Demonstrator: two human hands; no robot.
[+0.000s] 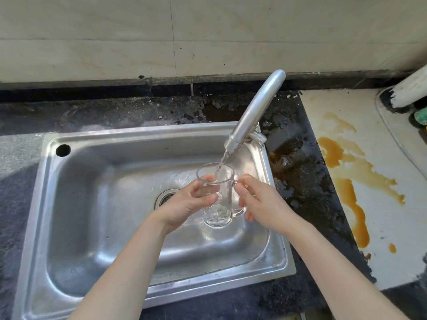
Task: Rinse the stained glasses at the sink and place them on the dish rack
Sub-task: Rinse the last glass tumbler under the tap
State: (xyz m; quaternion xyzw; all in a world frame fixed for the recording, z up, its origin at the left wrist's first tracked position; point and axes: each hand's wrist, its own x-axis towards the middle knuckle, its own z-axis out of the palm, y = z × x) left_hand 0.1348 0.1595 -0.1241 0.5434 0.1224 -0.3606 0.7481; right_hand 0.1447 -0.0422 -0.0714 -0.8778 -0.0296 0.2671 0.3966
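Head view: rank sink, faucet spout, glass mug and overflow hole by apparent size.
1. sink
2. faucet spout and glass mug: these look about alike, so I leave them unranked
3. overflow hole

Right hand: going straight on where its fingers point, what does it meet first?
The clear handled glass mug; the right hand grips its handle, so nothing lies between, as far as this view shows.
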